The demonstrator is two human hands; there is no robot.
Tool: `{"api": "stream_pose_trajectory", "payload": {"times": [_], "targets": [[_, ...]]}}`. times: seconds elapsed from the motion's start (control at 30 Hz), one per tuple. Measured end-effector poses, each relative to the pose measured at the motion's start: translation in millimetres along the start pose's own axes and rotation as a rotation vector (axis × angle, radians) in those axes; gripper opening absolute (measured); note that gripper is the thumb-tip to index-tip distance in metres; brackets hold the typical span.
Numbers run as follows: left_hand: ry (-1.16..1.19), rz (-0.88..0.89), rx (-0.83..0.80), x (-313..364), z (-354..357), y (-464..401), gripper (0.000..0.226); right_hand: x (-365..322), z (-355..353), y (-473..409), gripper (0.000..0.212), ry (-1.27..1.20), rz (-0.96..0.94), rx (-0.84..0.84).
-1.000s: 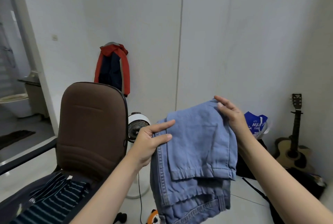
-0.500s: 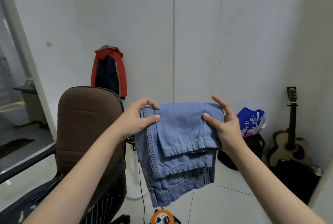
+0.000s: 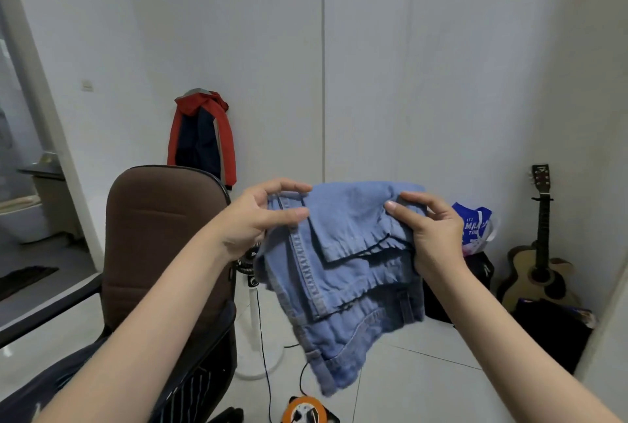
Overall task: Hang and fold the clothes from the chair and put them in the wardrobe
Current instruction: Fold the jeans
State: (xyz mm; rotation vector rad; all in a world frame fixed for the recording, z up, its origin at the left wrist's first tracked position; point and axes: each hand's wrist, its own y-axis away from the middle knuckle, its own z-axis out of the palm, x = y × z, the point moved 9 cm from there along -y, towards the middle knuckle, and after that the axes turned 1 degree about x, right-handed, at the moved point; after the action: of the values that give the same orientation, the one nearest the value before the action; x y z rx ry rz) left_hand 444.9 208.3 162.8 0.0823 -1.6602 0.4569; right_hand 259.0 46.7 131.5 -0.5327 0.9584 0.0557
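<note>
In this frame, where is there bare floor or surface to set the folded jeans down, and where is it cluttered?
Both hands, left hand and right hand, grip the folded jeans in mid-air. Bare tile lies below them, between the orange cable reel and the black bags by the guitar. The right corner is crowded: guitar, bags, blue plastic bag. The chair seat holds dark clothes; the fan stands beside it.

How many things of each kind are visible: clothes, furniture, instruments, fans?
Clothes: 3 (jeans, hanging jacket, striped garment)
Furniture: 1 (chair)
Instruments: 1 (guitar)
Fans: 1 (fan)
Total: 6
</note>
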Motion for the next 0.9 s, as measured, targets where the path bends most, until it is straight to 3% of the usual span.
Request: {"api": "stream_pose_trajectory", "payload": {"times": [0.1, 0.27, 0.37, 0.47, 0.57, 0.83, 0.9], "targets": [[-0.054, -0.109, -0.027, -13, 10, 6, 0.039, -7, 5, 1, 0.022, 0.004, -0.042, 0.038], [0.307, 0.054, 0.375, -18, -15, 0, 0.032, -19, 0, -4, 0.017, 0.137, -0.071, -0.066], [0.240, 0.159, 0.432, -11, -20, 1, 0.033, -21, -7, -3, 0.013, 0.203, -0.047, -0.080], [-0.020, 0.260, 0.443, 3, -22, 3, 0.028, -25, -5, 2, 0.023, 0.235, -0.050, -0.147], [0.012, 0.246, 0.388, -3, -22, -1, 0.027, -33, 2, 5, 0.036, 0.293, -0.118, -0.239], [0.031, 0.150, 0.193, -23, -23, -13, 0.022, -73, 17, 1, 0.044, 0.724, -0.517, -0.152], [0.051, 0.146, 0.190, -25, -26, -16, 0.021, -81, 27, 1, 0.039, 0.667, -0.566, -0.242]]}}
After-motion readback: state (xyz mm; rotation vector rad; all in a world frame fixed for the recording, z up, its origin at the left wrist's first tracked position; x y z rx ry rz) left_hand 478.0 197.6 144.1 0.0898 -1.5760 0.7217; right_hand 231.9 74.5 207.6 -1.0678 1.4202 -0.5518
